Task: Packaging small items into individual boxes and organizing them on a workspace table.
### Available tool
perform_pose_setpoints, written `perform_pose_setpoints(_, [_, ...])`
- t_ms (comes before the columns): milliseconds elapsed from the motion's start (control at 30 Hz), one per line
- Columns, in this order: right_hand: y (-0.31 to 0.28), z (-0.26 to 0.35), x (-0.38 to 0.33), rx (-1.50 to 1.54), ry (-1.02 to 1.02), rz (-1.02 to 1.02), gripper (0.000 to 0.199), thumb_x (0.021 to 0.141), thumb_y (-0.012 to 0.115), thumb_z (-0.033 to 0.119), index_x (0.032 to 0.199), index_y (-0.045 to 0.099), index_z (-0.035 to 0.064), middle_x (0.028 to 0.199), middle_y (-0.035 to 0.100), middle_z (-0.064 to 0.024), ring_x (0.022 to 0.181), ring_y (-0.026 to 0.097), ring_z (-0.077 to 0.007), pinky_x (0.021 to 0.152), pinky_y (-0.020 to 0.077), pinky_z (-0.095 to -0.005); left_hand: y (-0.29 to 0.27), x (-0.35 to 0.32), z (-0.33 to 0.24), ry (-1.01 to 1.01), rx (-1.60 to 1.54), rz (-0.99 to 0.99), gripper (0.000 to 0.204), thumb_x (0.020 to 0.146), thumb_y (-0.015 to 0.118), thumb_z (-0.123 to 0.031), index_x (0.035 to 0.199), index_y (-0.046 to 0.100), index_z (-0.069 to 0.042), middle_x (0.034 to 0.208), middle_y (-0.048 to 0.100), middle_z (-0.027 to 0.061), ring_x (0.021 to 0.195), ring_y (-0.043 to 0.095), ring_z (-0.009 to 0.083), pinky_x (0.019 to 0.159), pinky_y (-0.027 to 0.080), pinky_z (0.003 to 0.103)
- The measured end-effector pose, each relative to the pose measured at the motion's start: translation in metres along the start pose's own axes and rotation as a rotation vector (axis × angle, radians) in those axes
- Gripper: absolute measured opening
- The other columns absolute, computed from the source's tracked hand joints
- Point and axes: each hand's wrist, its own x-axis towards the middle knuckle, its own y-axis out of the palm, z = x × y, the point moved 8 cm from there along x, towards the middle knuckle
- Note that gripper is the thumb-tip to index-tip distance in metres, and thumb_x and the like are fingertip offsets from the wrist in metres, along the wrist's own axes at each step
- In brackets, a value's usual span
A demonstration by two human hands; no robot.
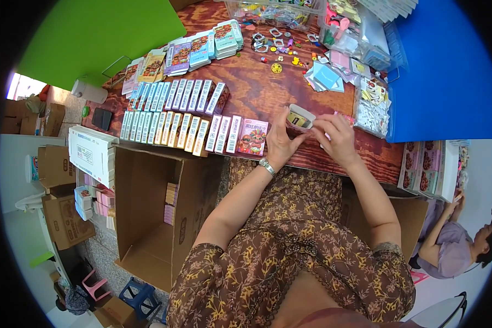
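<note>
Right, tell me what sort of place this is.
Probably a small packing workshop. Rows of small printed boxes stand on the wooden table, open cardboard cartons sit on the floor beside it, and both hands, left hand and right hand, hold one small open box.

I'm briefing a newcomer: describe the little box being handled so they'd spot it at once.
Start at the reddish-brown wooden table and go to its near edge. There the left hand and right hand hold a small open cardboard box. Unlike the closed boxes standing in rows, its flap gapes.
</note>
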Motion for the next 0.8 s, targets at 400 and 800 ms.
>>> perform_pose_setpoints(400, [0.027, -0.034, 0.001, 0.408, 0.223, 0.178, 0.020, 0.089, 0.070, 0.006, 0.109, 0.072, 0.0061, 0.115, 0.068, -0.0141, 0.097, 0.068, -0.0314, 0.080, 0.0547, -0.0379, -0.018, 0.003, -0.012, 0.111, 0.031, 0.013, 0.055, 0.083, 0.079, -0.003, 0.130, 0.051, -0.004, 0.128, 0.061, 0.0221, 0.108, 0.065, 0.0374, 0.087, 0.055, 0.042])
perform_pose_setpoints(800, [0.016, -0.011, 0.023, 0.138, -0.145, 0.203, 0.015, 0.086, 0.069, 0.004, 0.100, 0.066, 0.0064, 0.104, 0.067, -0.0098, 0.096, 0.067, -0.0295, 0.078, 0.0554, -0.0385, -0.025, 0.009, -0.017, 0.102, 0.012, 0.024, 0.038, 0.085, 0.073, 0.005, 0.120, 0.061, -0.001, 0.122, 0.064, 0.0194, 0.095, 0.068, 0.0308, 0.078, 0.056, 0.036])
